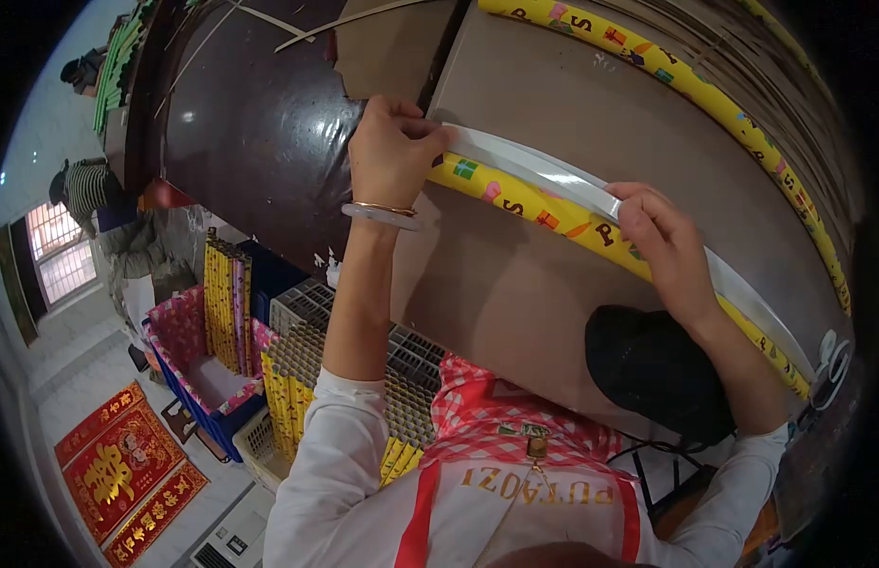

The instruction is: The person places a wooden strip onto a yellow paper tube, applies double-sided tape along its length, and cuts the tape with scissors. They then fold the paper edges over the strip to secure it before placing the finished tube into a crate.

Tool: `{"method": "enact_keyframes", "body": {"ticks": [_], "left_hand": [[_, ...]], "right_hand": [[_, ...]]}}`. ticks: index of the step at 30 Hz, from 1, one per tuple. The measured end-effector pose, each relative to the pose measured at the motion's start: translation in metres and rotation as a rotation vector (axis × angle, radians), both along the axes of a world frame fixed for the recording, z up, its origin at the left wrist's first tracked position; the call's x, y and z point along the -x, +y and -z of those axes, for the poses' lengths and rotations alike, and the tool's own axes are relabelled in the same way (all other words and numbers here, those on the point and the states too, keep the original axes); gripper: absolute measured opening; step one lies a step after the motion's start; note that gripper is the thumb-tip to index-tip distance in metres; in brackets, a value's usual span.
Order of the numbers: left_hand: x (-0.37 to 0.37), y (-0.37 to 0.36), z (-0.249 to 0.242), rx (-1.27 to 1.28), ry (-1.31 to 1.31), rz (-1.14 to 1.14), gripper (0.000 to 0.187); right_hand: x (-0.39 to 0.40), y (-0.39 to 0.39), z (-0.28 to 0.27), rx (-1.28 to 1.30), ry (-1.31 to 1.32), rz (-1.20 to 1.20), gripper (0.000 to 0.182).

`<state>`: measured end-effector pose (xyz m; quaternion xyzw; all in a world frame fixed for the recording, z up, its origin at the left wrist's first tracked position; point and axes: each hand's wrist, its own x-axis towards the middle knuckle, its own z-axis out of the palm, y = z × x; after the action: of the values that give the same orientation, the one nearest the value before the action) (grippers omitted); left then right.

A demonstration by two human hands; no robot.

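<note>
A long yellow printed paper roll [515, 201] lies across the table in front of me, with a white strip [539, 168] running along its far side. At the roll's left end my left hand [394, 151] pinches the end of the white strip between thumb and fingers. Farther right, my right hand [668, 248] has its thumb and fingers closed on the same strip, with its palm over the roll. A bracelet is on my left wrist. Just below my right hand, a black rounded object [652, 374] sits at the table's near edge.
Another yellow printed roll [690, 90] lies along the far side of the table [515, 284]. At lower left stand a blue crate [189, 393] with a floral lining and many upright yellow tubes [286, 407]. White looped handles [830, 369] lie at the right edge. A person in stripes [87, 189] is at far left.
</note>
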<state>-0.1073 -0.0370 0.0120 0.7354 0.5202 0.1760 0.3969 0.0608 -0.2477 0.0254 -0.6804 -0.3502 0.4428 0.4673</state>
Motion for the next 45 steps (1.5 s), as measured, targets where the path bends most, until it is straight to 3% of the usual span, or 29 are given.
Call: {"method": "enact_keyframes", "body": {"ticks": [8,10,14,16,23,25,45], "left_hand": [[-0.002,0.003,0.000,-0.033,0.070,0.009,0.034],[-0.002,0.003,0.002,-0.021,0.063,0.011,0.033],[0.000,0.005,0.005,-0.032,0.031,0.026,0.033],[0.000,0.005,0.003,-0.079,0.058,0.051,0.033],[-0.001,0.004,-0.004,-0.038,0.081,0.063,0.035],[-0.002,0.001,-0.008,-0.039,0.099,0.068,0.035],[0.000,0.008,-0.004,0.017,0.106,0.066,0.037]], "right_hand": [[-0.010,-0.001,-0.004,0.083,0.143,-0.026,0.033],[-0.011,-0.004,-0.005,0.002,-0.087,-0.020,0.033],[-0.017,-0.013,-0.022,0.028,-0.287,-0.046,0.032],[-0.023,-0.023,-0.028,-0.046,-0.723,-0.072,0.029],[-0.038,-0.062,-0.043,0.108,-0.647,0.030,0.029],[-0.045,-0.070,-0.044,0.221,-0.853,-0.046,0.031],[-0.040,-0.072,-0.009,0.238,-1.322,-0.062,0.033]]}}
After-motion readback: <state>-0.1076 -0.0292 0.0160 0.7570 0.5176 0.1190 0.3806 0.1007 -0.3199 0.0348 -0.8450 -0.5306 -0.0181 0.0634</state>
